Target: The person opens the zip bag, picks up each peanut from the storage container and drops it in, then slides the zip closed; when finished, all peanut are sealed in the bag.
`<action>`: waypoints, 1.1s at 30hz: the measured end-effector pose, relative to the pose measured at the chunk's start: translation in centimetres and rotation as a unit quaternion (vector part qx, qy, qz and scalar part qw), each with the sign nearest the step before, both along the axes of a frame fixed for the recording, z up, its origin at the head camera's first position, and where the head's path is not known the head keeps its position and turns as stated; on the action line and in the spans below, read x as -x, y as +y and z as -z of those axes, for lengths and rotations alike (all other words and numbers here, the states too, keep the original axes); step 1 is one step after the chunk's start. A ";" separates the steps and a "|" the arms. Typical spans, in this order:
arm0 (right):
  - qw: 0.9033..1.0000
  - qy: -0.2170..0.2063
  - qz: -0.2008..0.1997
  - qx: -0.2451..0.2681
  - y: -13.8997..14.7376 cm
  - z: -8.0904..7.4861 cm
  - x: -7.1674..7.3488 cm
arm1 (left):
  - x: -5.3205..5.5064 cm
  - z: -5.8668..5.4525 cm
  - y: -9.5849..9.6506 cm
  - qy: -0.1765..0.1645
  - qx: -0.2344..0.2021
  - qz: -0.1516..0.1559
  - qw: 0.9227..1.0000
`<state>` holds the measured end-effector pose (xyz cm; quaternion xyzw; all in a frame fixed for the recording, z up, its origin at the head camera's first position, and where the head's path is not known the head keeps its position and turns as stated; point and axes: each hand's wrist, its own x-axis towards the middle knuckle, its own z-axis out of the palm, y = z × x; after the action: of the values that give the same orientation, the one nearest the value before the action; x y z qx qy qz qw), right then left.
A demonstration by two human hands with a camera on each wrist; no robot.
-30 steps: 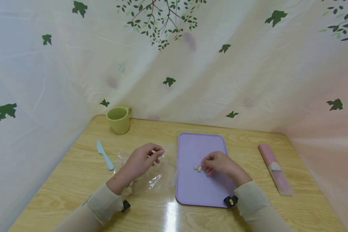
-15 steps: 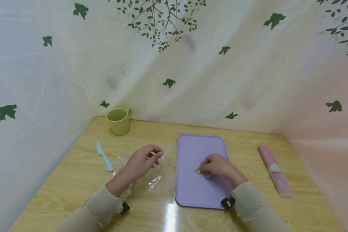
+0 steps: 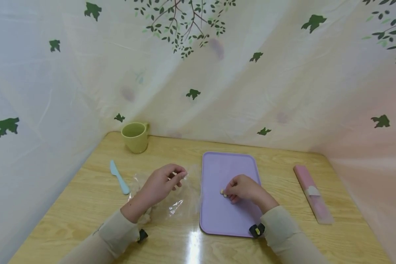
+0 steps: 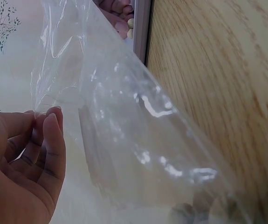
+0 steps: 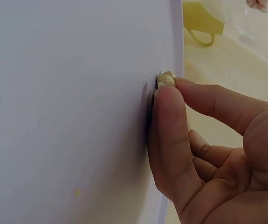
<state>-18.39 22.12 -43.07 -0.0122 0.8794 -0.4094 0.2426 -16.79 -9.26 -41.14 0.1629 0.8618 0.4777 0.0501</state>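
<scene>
My left hand point(image 3: 161, 184) pinches the edge of a clear plastic bag point(image 4: 124, 126) between thumb and fingertips, holding its mouth up. Several round beige pieces point(image 4: 182, 213) show at the bottom of the bag, blurred by the film. Low over the lilac tray point(image 3: 226, 222), my right hand point(image 3: 245, 190) pinches a small beige nut-like piece point(image 5: 167, 80) between thumb and index finger. Right at those fingertips another pale piece point(image 3: 222, 191) lies on the tray.
A green mug point(image 3: 135, 137) stands at the back left, with a light blue plastic knife point(image 3: 119, 177) in front of it. On the right lies a long pink case point(image 3: 312, 194) with a white band. A printed cloth point(image 3: 217, 91) hangs behind the table.
My right hand has moved a little left, onto the small pieces, and now pinches one of them. The left hand stays in place with the bag.
</scene>
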 end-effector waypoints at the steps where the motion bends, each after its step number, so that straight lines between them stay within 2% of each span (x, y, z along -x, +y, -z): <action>1: 1.000 0.000 0.000 0.001 0.0 0.0 0.0 | 0.0 0.0 0.0 0.000 0.000 0.000 1.000; 13: 1.000 -0.006 -0.004 0.020 0.4 -0.2 -0.3 | -0.1 0.1 0.1 0.005 -0.005 -0.001 1.000; 20: 1.000 -0.002 0.012 0.024 0.9 -0.2 -0.2 | -0.1 0.2 0.1 0.008 -0.003 0.000 1.000; 26: 1.000 0.019 0.011 0.018 1.4 -1.0 0.0 | -0.1 0.1 0.2 0.005 0.000 -0.001 1.000; 33: 0.996 0.038 0.022 0.079 0.6 -2.1 0.0 | -0.1 0.1 0.2 0.004 0.002 -0.002 1.000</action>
<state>-18.42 22.75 -40.98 -0.0275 0.8530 -0.4819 0.1985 -16.67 -9.01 -41.22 0.1627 0.8631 0.4758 0.0463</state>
